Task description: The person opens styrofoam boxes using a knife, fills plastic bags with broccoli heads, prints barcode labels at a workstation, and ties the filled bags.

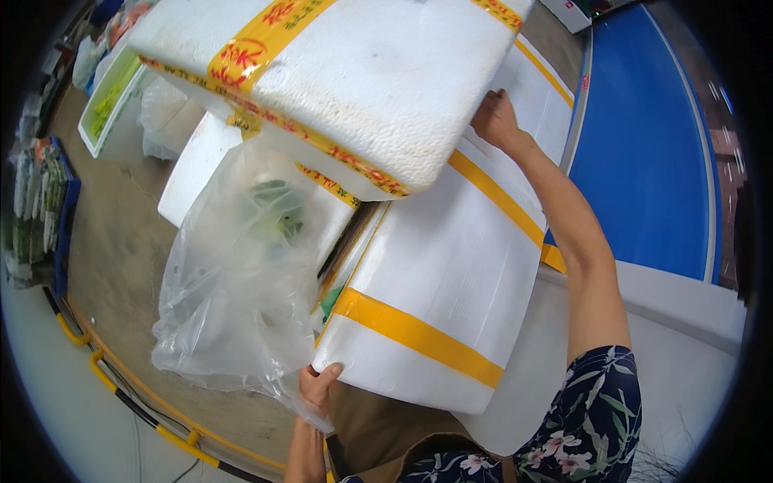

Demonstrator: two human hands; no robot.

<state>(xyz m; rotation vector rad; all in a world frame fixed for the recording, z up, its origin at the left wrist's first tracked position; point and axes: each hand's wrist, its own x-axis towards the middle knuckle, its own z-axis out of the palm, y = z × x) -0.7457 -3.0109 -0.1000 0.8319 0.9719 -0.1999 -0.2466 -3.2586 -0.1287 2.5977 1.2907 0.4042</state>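
Note:
My left hand [318, 387] grips the near left corner of a white foam box [435, 265] banded with yellow tape, its thumb on top. A clear plastic bag [235, 302] hangs beside that hand, with something green inside. My right hand [497, 119] is by the far right side of the same box, fingers curled; whether it grips the box there I cannot tell. Close to it, a large foam box [374, 78] with yellow printed tape stands higher up and hides part of what lies beneath. Another foam box [196, 163] lies behind the bag.
A blue panel with a metal edge [646, 157] is at the right. On the left stand an open foam box of greens [145, 75], a blue crate [65, 217] with packed vegetables, and a yellow-and-black rail [137, 410] along the floor.

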